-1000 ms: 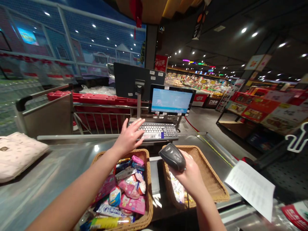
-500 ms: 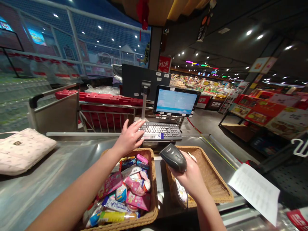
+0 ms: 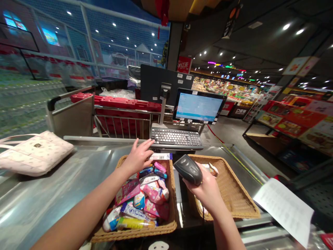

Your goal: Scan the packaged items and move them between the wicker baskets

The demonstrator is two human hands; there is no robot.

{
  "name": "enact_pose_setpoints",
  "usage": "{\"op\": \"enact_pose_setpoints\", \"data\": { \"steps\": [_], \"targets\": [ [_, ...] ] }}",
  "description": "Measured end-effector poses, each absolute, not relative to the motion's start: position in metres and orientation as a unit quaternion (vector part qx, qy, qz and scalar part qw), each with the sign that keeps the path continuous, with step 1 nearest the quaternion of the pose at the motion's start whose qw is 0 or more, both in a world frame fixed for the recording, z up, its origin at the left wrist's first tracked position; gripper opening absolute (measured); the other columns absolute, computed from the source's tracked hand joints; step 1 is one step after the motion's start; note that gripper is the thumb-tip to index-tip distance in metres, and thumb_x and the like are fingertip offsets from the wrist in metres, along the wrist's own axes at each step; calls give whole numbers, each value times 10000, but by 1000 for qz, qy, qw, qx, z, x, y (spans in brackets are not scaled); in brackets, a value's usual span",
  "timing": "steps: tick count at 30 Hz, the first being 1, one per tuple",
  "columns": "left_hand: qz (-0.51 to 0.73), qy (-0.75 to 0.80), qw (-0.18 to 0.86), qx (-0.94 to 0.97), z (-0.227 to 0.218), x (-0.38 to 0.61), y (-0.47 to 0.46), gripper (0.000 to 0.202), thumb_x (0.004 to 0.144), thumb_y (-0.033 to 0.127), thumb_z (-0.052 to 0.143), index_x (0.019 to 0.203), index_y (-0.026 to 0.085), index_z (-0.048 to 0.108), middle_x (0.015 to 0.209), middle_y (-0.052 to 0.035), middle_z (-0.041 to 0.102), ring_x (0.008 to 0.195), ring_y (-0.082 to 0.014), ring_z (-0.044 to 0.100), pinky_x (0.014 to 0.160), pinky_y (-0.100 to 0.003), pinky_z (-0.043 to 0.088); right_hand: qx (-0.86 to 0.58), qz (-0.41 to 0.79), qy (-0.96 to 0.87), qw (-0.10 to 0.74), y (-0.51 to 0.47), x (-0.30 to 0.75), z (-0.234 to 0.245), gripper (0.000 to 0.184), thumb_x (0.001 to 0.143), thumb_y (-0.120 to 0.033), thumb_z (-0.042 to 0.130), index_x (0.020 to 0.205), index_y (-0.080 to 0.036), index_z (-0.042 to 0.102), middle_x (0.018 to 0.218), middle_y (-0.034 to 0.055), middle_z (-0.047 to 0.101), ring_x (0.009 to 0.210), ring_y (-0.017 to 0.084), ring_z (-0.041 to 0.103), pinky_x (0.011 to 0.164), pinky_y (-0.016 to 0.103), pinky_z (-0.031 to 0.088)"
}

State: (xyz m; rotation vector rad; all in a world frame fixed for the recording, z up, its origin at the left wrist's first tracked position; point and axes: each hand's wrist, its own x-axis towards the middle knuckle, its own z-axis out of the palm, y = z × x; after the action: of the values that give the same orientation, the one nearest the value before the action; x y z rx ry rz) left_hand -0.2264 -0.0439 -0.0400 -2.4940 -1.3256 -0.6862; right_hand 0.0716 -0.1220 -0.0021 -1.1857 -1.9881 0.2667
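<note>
Stretched out as a shiny metal counter (image 3: pixel 85 166), streaked with reflected light. Bore a pale patterned handbag (image 3: pixel 39 158) at the left, a wicker basket (image 3: pixel 172 201) near the middle and, just right of that, a second wicker basket (image 3: pixel 231 184). Carried a white paper sheet (image 3: pixel 286 208) at the right.

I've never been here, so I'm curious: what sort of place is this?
Probably a supermarket checkout: the right hand holds a black scanner, a lit screen stands beyond a keyboard, and boxed goods stand at right.
</note>
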Motion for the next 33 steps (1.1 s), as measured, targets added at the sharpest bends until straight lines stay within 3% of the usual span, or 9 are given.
{"op": "enact_pose_setpoints", "data": {
  "steps": [10, 20, 28, 33],
  "targets": [
    [-175, -470, 25, -865, -91, -245, -63, 167, 795, 255, 607, 939, 233, 689, 1451, -121, 463, 1361, -301, 390, 1119, -661, 114, -457, 153, -789, 382, -123, 59, -4, 338, 787, -236, 637, 1123, -217, 604, 1118, 72, 668, 1028, 248, 630, 909, 370, 496],
    [-110, -463, -34, -879, -114, -247, -69, 85, 754, 279, 658, 785, 207, 688, 1435, -113, 488, 1387, -307, 345, 1127, -646, 50, -462, 169, -787, 372, -121, 61, -12, 322, 788, -230, 638, 1107, -207, 600, 1130, 83, 662, 1049, 252, 618, 922, 377, 491],
    [-119, -424, -43, -897, -91, -204, -45, 187, 843, 331, 596, 980, 237, 680, 1509, -90, 386, 1400, -303, 320, 1141, -628, 89, -517, 104, -761, 378, -127, 100, -13, 318, 798, -319, 647, 1090, -197, 629, 1097, 101, 672, 1029, 267, 631, 905, 397, 508],
    [-130, -348, -40, -928, -75, -140, -25, 176, 854, 332, 593, 973, 232, 675, 1484, -102, 423, 1402, -297, 318, 1136, -634, 117, -584, 46, -716, 380, -136, 149, -12, 283, 816, -383, 620, 1024, -196, 661, 1004, 100, 694, 945, 267, 654, 863, 397, 529]
  ]
}}
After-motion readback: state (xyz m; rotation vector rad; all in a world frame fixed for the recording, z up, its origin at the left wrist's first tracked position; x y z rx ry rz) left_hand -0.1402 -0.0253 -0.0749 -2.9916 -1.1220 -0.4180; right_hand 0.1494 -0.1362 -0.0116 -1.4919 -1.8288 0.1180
